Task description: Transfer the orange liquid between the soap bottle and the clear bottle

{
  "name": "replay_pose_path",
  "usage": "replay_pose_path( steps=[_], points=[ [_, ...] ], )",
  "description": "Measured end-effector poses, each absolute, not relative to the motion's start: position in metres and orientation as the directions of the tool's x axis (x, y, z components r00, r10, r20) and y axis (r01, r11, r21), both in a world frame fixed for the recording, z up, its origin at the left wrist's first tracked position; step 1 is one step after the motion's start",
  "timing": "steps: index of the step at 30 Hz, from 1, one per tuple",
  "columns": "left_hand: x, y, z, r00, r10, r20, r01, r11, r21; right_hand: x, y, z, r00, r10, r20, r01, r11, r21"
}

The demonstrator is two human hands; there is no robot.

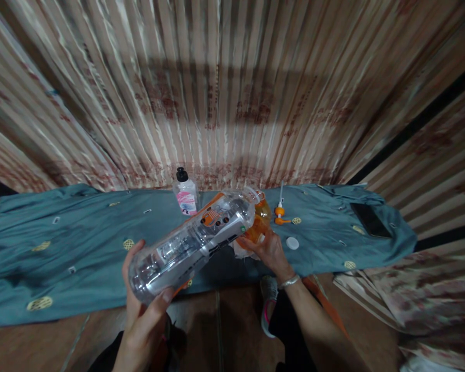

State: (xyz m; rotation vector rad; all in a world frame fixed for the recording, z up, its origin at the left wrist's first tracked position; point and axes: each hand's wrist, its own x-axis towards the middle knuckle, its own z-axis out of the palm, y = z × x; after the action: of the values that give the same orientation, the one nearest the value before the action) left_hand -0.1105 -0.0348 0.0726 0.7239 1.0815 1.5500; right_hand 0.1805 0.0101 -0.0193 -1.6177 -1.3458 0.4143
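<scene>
My left hand [147, 315] is closed round the base of a large clear plastic bottle [189, 243] with an orange and white label. The bottle tilts up to the right, its mouth at the neck of an amber bottle [262, 213]. My right hand [269, 250] grips that amber bottle, which is partly hidden behind the clear one. Right of it lie an orange pump head [280, 212] with a clear tube and a round white cap [292, 243]. Whether liquid passes between the bottles I cannot tell.
A clear bottle with a black cap and pink label [186, 196] stands at the back. A dark phone [370, 219] lies at the right on the teal cloth [96, 232]. A pleated curtain [225, 103] hangs behind; a shoe [269, 305] shows below.
</scene>
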Motion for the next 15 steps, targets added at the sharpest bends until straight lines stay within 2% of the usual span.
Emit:
replay_pose_path(
  steps=[3,10,15],
  points=[
    [-0.1107,-0.0348,0.0727,-0.259,0.962,-0.085,-0.396,-0.025,0.918,0.1804,0.0108,-0.0194,0.354,0.898,0.26,0.539,0.031,-0.842],
    [-0.1148,-0.0344,0.0679,-0.258,0.964,-0.06,-0.313,-0.025,0.949,0.1804,0.0108,-0.0177,0.351,0.899,0.262,0.52,0.046,-0.853],
    [-0.114,-0.0357,0.0704,-0.254,0.965,-0.063,-0.318,-0.022,0.948,0.182,0.0107,-0.0201,0.344,0.904,0.255,0.526,0.039,-0.85]
  ],
)
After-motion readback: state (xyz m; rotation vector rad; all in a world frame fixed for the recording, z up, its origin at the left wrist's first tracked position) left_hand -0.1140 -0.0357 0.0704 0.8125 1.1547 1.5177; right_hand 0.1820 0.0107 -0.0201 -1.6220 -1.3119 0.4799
